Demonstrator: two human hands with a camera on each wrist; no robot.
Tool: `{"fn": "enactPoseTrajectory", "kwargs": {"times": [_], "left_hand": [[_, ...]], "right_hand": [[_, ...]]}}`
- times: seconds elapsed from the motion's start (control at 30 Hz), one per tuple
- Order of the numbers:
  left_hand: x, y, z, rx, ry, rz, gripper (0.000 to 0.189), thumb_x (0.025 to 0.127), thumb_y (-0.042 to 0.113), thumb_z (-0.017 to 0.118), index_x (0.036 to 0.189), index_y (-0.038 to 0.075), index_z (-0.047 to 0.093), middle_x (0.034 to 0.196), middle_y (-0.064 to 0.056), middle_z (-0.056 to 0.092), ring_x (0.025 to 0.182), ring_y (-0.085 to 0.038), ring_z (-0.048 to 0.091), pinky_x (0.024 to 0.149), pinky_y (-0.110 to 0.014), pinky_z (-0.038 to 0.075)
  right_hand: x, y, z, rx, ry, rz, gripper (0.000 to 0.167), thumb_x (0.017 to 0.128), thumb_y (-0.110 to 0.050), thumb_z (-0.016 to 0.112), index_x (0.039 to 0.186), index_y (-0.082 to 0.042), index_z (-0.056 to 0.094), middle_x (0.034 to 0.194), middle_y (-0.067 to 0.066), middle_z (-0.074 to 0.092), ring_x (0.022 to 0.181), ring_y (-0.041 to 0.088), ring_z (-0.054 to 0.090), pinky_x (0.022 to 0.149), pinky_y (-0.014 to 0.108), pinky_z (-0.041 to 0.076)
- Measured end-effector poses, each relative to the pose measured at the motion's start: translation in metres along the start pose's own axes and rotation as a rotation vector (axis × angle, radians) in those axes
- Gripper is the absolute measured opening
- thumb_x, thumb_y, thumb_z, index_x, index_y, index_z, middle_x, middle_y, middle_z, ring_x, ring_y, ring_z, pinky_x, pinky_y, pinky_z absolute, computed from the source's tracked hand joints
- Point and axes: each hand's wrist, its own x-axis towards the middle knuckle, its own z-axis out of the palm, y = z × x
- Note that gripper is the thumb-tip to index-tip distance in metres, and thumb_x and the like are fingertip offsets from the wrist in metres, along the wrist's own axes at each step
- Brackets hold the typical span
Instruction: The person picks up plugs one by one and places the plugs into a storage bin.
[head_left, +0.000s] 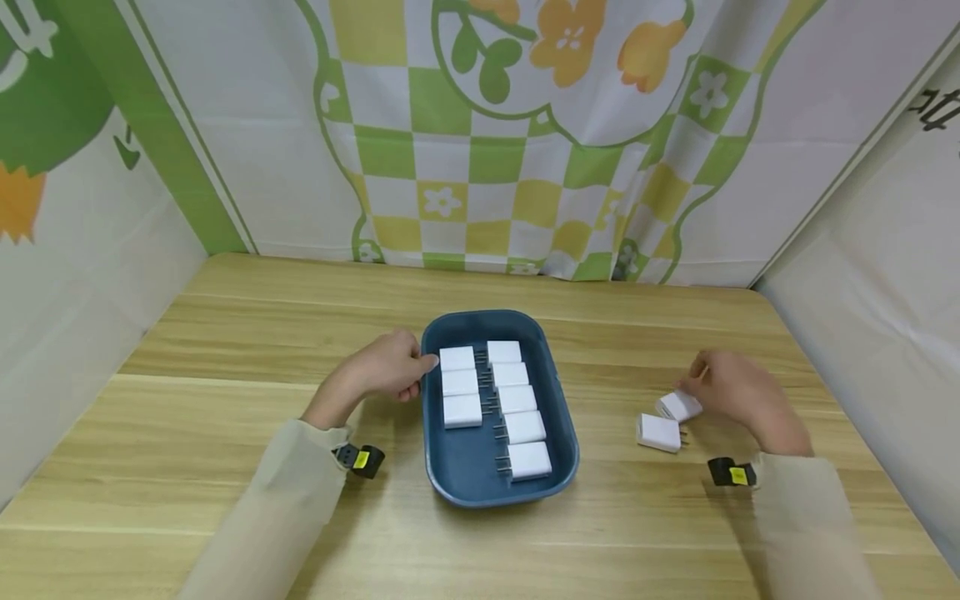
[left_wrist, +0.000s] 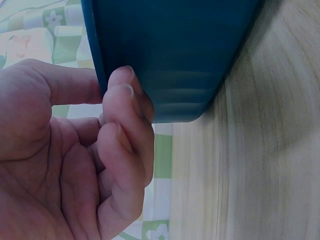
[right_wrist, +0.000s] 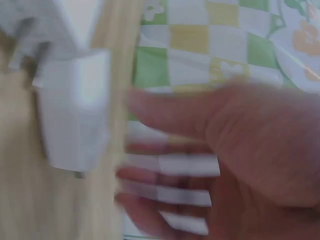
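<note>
A blue plastic tray (head_left: 498,493) sits on the table with white charger plugs in two columns. Three plugs (head_left: 460,382) lie in its left column and several (head_left: 517,399) in the right, prongs facing inward. My left hand (head_left: 392,365) pinches the tray's left rim, thumb over the edge and fingers against the outer wall (left_wrist: 170,55). Right of the tray, my right hand (head_left: 738,392) is over a white charger plug (head_left: 678,406). In the right wrist view its fingers are spread apart beside a plug (right_wrist: 77,110), blurred and holding nothing. Another plug (head_left: 660,432) lies just in front.
The wooden table (head_left: 247,350) carries the tray and the loose plugs. Behind it hangs a green and yellow checked curtain (head_left: 487,167). White cloth walls (head_left: 862,250) border the left and right sides.
</note>
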Motion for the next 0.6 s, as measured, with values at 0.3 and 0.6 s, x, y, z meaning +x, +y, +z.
{"fn": "enactPoseTrajectory", "kwargs": {"times": [0.3, 0.6], "left_hand": [[0.000, 0.001, 0.000, -0.006, 0.000, -0.003, 0.045, 0.106, 0.017, 0.051, 0.063, 0.004, 0.062, 0.054, -0.003, 0.056, 0.048, -0.014, 0.052, 0.053, -0.025, 0.040], [0.000, 0.001, 0.000, 0.011, 0.005, 0.002, 0.045, 0.105, 0.017, 0.051, 0.063, 0.004, 0.062, 0.054, -0.003, 0.056, 0.048, -0.013, 0.051, 0.053, -0.025, 0.039]], "right_hand": [[-0.002, -0.006, 0.002, 0.037, -0.059, -0.366, 0.048, 0.073, 0.016, 0.076, 0.116, -0.005, 0.073, 0.115, 0.017, 0.063, 0.104, 0.037, 0.059, 0.080, 0.048, 0.053], [0.002, -0.003, 0.009, 0.038, -0.097, -0.283, 0.041, 0.069, 0.003, 0.085, 0.108, -0.005, 0.075, 0.096, 0.009, 0.062, 0.087, 0.026, 0.057, 0.074, 0.039, 0.049]]}}
